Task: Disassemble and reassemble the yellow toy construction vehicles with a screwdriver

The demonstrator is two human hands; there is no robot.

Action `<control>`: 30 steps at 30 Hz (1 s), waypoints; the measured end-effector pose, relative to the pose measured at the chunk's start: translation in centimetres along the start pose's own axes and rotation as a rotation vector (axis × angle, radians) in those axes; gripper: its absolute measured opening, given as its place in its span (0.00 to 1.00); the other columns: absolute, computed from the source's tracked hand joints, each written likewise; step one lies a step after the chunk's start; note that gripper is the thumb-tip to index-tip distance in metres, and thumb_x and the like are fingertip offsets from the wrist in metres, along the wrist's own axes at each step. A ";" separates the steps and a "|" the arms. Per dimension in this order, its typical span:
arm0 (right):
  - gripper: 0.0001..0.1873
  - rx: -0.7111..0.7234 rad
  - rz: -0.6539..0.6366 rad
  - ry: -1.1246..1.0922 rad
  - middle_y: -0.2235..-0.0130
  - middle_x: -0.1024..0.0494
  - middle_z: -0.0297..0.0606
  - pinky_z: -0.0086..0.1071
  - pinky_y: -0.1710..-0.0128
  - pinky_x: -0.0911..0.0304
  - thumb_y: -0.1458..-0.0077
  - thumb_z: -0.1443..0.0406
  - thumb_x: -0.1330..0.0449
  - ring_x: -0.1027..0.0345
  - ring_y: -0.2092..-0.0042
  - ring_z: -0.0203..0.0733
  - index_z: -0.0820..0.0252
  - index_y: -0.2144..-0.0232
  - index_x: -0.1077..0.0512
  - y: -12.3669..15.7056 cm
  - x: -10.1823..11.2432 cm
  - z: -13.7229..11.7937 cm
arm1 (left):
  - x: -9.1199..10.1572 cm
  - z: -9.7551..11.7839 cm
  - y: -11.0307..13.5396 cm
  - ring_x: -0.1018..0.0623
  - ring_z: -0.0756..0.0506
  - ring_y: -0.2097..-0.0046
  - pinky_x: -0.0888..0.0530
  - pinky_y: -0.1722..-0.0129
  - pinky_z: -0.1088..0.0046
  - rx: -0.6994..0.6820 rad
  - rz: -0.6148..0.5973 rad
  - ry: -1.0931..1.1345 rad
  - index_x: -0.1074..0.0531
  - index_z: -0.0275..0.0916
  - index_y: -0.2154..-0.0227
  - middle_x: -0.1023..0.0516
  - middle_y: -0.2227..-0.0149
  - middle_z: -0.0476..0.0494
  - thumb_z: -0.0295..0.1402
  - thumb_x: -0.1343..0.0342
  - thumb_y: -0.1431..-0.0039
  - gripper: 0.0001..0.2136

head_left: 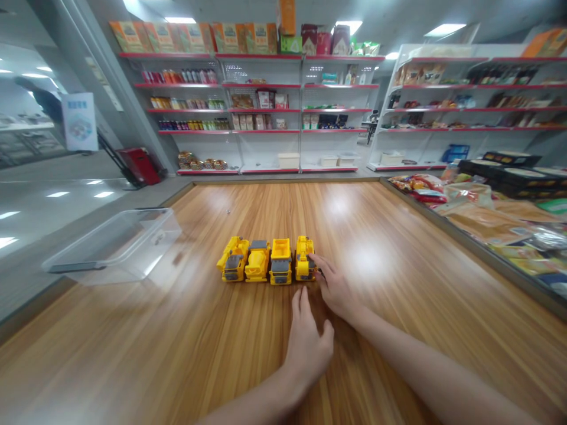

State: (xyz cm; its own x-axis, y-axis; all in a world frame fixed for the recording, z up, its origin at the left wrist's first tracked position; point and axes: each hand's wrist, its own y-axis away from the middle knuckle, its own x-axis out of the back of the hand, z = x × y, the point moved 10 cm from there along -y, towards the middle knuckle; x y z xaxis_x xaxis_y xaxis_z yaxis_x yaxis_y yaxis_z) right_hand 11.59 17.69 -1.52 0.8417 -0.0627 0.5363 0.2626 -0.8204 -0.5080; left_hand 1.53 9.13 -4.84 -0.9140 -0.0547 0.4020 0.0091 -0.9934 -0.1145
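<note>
Several yellow toy construction trucks (268, 261) stand side by side in a row on the wooden table (398, 248). My right hand (333, 286) reaches to the rightmost truck (305, 258), its fingertips touching the truck's right side with the fingers partly stretched. My left hand (308, 336) lies flat on the table just in front of the row, fingers together and extended, holding nothing.
A clear plastic bin (117, 245) sits at the table's left edge. Snack packets (482, 212) and dark trays (522, 171) lie along the right side. Store shelves (266, 112) with goods line the back wall. A red cart (142, 165) stands at the far left.
</note>
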 end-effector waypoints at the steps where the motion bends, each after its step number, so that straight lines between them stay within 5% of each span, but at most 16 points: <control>1: 0.26 -0.009 -0.002 -0.007 0.39 0.35 0.39 0.46 0.40 0.40 0.37 0.68 0.52 0.39 0.39 0.47 0.46 0.38 0.41 -0.1 -0.2 0.1 | 0.0 -0.1 0.0 0.47 0.34 0.32 0.47 0.33 0.55 -0.001 0.004 0.005 0.50 0.25 0.36 0.51 0.33 0.24 0.29 0.47 0.44 0.34; 5: 0.25 -0.070 0.016 -0.052 0.39 0.35 0.41 0.47 0.40 0.42 0.36 0.64 0.51 0.40 0.39 0.48 0.48 0.38 0.40 -0.2 -0.2 0.7 | 0.5 0.7 0.0 0.42 0.32 0.34 0.41 0.36 0.51 -0.030 0.040 0.030 0.48 0.27 0.37 0.47 0.35 0.22 0.29 0.46 0.45 0.32; 8: 0.25 -0.167 0.081 -0.099 0.44 0.31 0.48 0.48 0.45 0.38 0.36 0.60 0.52 0.36 0.43 0.50 0.55 0.38 0.42 0.7 1.2 2.1 | 2.8 2.9 -0.2 0.36 0.35 0.37 0.33 0.41 0.54 -0.101 0.105 0.054 0.42 0.35 0.40 0.39 0.39 0.28 0.28 0.46 0.44 0.27; 13: 0.24 -0.344 0.118 -0.254 0.69 0.26 0.39 0.34 0.72 0.34 0.37 0.53 0.51 0.32 0.70 0.41 0.62 0.46 0.35 3.2 4.2 4.8 | 12.2 5.6 -2.0 0.33 0.40 0.40 0.30 0.45 0.59 -0.213 0.387 0.002 0.41 0.43 0.44 0.34 0.43 0.37 0.29 0.47 0.42 0.23; 16: 0.23 -0.413 0.093 -0.377 0.78 0.34 0.30 0.28 0.81 0.46 0.38 0.50 0.50 0.42 0.79 0.34 0.63 0.56 0.29 3.9 4.6 5.5 | 18.5 4.6 -3.8 0.38 0.37 0.38 0.36 0.41 0.52 -0.231 0.556 -0.108 0.42 0.40 0.43 0.39 0.41 0.33 0.31 0.44 0.44 0.26; 19: 0.20 -0.452 0.037 -0.501 0.81 0.39 0.26 0.26 0.82 0.51 0.38 0.52 0.47 0.46 0.81 0.31 0.64 0.64 0.28 4.1 3.7 6.0 | 22.4 2.3 -5.8 0.40 0.34 0.38 0.38 0.42 0.48 -0.241 0.617 -0.213 0.40 0.37 0.44 0.38 0.42 0.32 0.35 0.42 0.46 0.27; 22: 0.17 -0.485 -0.043 -0.632 0.76 0.31 0.29 0.26 0.78 0.40 0.37 0.55 0.45 0.38 0.77 0.31 0.65 0.62 0.28 4.3 2.7 6.7 | 23.6 0.1 -7.5 0.35 0.34 0.41 0.35 0.44 0.51 -0.264 0.572 -0.307 0.34 0.37 0.48 0.32 0.47 0.34 0.38 0.42 0.47 0.23; 24: 0.15 -0.515 -0.100 -0.714 0.63 0.25 0.37 0.32 0.68 0.31 0.36 0.58 0.44 0.29 0.67 0.36 0.64 0.56 0.30 4.5 2.6 7.5 | 23.5 -1.1 -8.4 0.31 0.36 0.45 0.30 0.47 0.56 -0.272 0.509 -0.359 0.30 0.39 0.52 0.29 0.49 0.37 0.39 0.42 0.47 0.20; 26: 0.16 -0.545 -0.147 -0.776 0.52 0.27 0.42 0.41 0.58 0.29 0.37 0.60 0.43 0.28 0.56 0.43 0.63 0.50 0.32 4.5 2.9 8.3 | 23.3 -2.0 -9.0 0.26 0.39 0.52 0.26 0.53 0.60 -0.252 0.454 -0.400 0.29 0.40 0.55 0.26 0.53 0.39 0.39 0.44 0.46 0.16; 30: 0.17 -0.575 -0.205 -0.822 0.49 0.28 0.43 0.44 0.55 0.30 0.37 0.61 0.42 0.30 0.53 0.45 0.62 0.48 0.33 4.4 3.7 9.0 | 23.7 -2.8 -9.0 0.23 0.42 0.63 0.25 0.63 0.65 -0.170 0.396 -0.467 0.30 0.41 0.56 0.24 0.61 0.43 0.37 0.46 0.45 0.14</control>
State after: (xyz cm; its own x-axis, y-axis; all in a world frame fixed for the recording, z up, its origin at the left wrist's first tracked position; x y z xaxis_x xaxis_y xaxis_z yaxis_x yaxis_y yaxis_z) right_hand 20.15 18.99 -7.83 0.9262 0.3409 -0.1613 0.3536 -0.9336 0.0573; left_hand -21.30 17.10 3.21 -0.5809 -0.4909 0.6493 0.2106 -0.8612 -0.4626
